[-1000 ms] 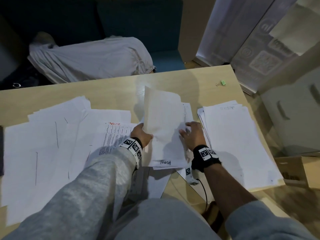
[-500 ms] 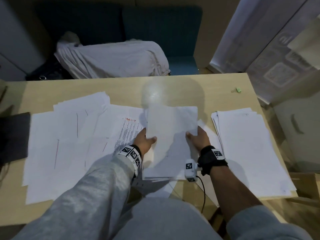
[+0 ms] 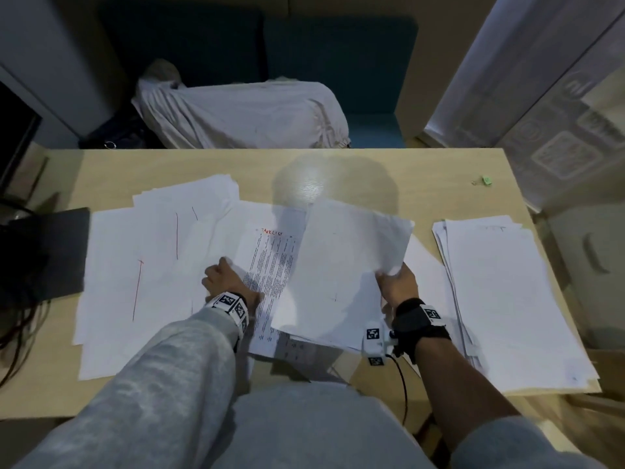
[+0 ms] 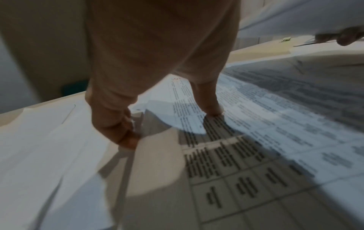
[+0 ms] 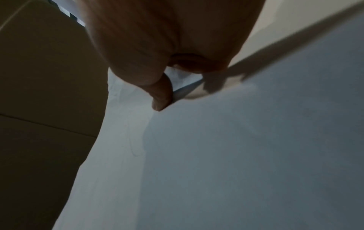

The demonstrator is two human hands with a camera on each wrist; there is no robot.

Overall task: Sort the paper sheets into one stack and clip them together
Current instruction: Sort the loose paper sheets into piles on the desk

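Observation:
My right hand [image 3: 394, 282] pinches the right edge of a small bundle of white sheets [image 3: 338, 265] and holds it tilted above the table's middle; the thumb [image 5: 161, 95] lies on the top sheet [image 5: 236, 155]. My left hand [image 3: 230, 279] is down on the loose papers, its thumb [image 4: 212, 109] on a printed sheet [image 3: 270, 265] with a red title and its fingers [image 4: 122, 132] at that sheet's left edge, holding nothing. A squared stack of sheets [image 3: 507, 299] lies at the right. A small green clip [image 3: 486, 180] sits at the far right.
More loose white sheets [image 3: 152, 265], some with red lines, spread over the left of the wooden table [image 3: 338, 170]. A dark flat object [image 3: 50, 252] and cables lie at the left edge. A cloth-covered couch [image 3: 243, 113] stands behind, a cabinet [image 3: 592, 265] to the right.
My left hand has let go of the bundle and moved left onto the printed sheet. The right hand alone now holds the bundle, shifted right and tilted.

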